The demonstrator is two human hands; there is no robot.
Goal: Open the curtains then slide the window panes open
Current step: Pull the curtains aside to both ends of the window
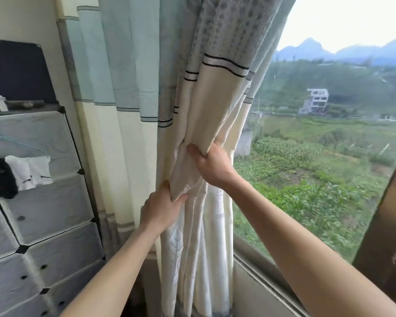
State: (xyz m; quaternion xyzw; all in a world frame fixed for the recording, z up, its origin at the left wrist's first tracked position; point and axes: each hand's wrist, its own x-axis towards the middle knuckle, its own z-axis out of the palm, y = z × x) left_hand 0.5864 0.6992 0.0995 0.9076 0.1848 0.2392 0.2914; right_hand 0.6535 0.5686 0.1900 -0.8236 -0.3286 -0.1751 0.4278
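A cream, pale blue and grey striped curtain [133,92] hangs bunched at the left side of the window. My right hand [212,167] grips a gathered fold of it at mid height. Just below and to the left, my left hand [161,209] pinches the same bunch of fabric. To the right, the window pane [318,156] is uncovered and shows green fields, a white building and hills. Its lower frame [268,280] runs diagonally under my right forearm.
A cabinet of translucent grey cubes [39,216] stands at the left, close to the curtain, with dark and white cloth hanging from one door. A brown vertical frame piece [389,236] rises at the right edge.
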